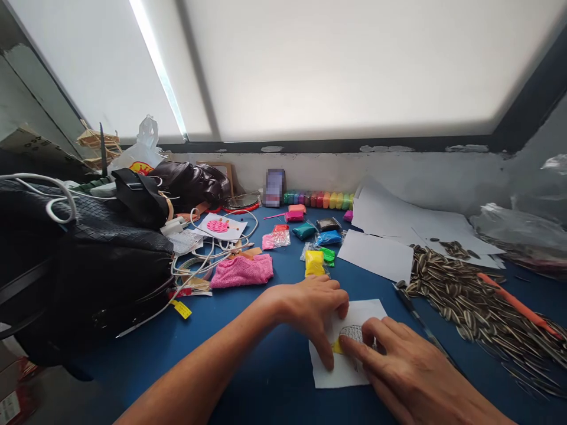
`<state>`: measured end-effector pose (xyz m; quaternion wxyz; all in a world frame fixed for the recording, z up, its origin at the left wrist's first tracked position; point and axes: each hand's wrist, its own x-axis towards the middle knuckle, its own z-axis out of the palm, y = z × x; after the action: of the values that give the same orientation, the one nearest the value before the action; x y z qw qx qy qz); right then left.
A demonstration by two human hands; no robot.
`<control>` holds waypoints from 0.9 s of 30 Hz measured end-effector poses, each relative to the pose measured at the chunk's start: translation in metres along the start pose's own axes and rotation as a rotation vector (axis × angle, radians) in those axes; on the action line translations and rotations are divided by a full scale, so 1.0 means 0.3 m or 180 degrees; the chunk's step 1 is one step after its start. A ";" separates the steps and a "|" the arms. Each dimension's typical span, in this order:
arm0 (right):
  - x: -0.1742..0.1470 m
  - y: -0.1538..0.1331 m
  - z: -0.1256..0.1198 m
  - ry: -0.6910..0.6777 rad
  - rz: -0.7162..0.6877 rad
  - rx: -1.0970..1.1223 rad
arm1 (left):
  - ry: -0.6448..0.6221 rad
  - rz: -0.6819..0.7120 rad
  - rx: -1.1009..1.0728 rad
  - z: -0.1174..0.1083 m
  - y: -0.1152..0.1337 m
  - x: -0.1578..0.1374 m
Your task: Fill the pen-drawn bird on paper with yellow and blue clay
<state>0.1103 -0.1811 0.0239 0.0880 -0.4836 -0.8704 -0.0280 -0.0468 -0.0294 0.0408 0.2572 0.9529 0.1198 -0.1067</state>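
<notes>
A small sheet of white paper [325,378] with a dark netted, rounded drawing [352,334] lies on the blue table before me. A small piece of yellow modelling clay [337,346] sits at the drawing's left edge. My left hand [312,310] rests over the sheet's upper left, thumb spread from the fingers, holding nothing visible. From the right, my right hand [401,354] bends its fingers over the drawing, the index fingertip against the yellow clay. Part of the drawing is hidden under this hand. Just beyond my left hand lies a yellow clay packet [314,263].
Coloured packets [328,238] lie farther back, near a phone [274,188]. Striped sunflower seeds [469,295], an orange tool [518,304] and a dark pen [425,324] are on the right. At left are a black bag [88,265], cables and a pink cloth [243,270].
</notes>
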 end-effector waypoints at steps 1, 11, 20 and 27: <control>0.000 0.001 0.001 -0.0024 0.0015 0.0030 | -0.0014 -0.0011 -0.0003 -0.001 0.001 0.000; 0.001 0.005 0.028 0.0151 0.0139 0.0097 | -0.0036 -0.0014 -0.0015 -0.002 0.003 0.001; -0.039 0.019 0.033 -0.0053 0.0437 0.0641 | -0.0005 0.0017 0.0021 0.003 -0.007 0.001; -0.039 0.011 0.028 -0.0046 0.0270 0.0379 | -0.0034 0.0007 0.0040 -0.003 0.002 -0.002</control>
<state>0.1181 -0.1879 0.0136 0.1115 -0.5142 -0.8498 0.0311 -0.0470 -0.0294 0.0419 0.2519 0.9541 0.1168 -0.1123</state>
